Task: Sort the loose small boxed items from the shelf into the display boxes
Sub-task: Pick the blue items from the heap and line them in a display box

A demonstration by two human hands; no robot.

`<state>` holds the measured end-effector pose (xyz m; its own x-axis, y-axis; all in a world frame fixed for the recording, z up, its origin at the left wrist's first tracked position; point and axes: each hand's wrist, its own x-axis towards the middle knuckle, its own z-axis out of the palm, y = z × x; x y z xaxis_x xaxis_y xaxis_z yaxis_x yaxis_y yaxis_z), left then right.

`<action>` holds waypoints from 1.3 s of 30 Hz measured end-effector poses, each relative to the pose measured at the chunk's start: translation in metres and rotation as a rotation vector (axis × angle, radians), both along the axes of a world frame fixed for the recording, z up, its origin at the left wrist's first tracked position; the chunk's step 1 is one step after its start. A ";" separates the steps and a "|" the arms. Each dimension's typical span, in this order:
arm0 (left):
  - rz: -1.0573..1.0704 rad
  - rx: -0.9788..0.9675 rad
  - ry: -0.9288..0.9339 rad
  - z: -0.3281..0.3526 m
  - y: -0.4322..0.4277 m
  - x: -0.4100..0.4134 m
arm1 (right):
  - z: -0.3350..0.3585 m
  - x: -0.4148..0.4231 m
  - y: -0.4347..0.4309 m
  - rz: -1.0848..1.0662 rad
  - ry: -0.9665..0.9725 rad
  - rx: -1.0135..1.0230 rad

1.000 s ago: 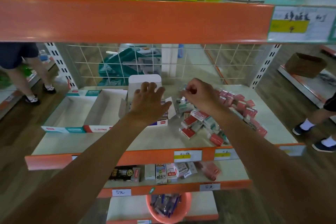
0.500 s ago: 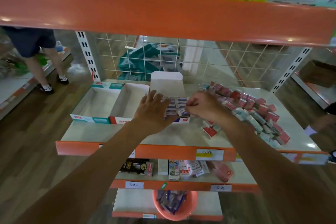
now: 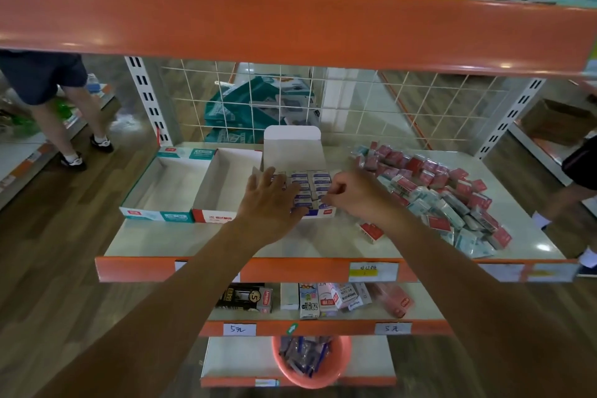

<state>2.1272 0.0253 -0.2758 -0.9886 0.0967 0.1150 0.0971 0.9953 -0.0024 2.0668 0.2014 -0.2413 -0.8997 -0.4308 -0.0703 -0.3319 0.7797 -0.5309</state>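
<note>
Right hand: fingers curled, pinching what looks like a small box. The fingers hide most of it.
Small box: at the fingertips, over the front right corner of the blue tray. I cannot tell whether it touches the packed rows or is just above them.
Left hand: released, fingers straight and spread, palm down on the blue tray's front left, just left of the pinch.
Blue tray: under both hands, nearly filled with rows of blue-labelled boxes. Its white flap stands upright beyond the fingertips.
Empty trays: the red tray and then the teal tray sit side by side, left of the left hand.
Pile: a loose heap of red and teal boxes on the shelf, right of the right forearm. One stray lies nearer, just beside that forearm.
Handling: the small boxes are probably light, thin card, stiff enough to pinch but easy to dent. Their glossy faces may slip.
Hold: best taken by the two long sides, thumb against fingertips, leaving the ends free to slide into a gap.
Risk: a tilted box may jam against its neighbours, so the flat left hand likely steadies the tray.
</note>
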 end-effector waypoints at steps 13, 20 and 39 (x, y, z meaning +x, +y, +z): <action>0.007 0.002 0.003 0.001 0.001 0.001 | -0.012 0.006 -0.003 -0.091 0.067 -0.002; 0.003 -0.004 0.013 -0.001 0.000 0.001 | -0.020 0.004 -0.005 -0.059 0.176 0.057; -0.013 0.121 -0.093 -0.013 0.010 -0.006 | -0.038 -0.013 0.003 0.181 0.308 0.193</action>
<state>2.1211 0.0351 -0.2885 -0.9943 0.1004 0.0350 0.1041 0.9864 0.1271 2.0537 0.2047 -0.2793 -0.8024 -0.5891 0.0954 -0.5932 0.7701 -0.2347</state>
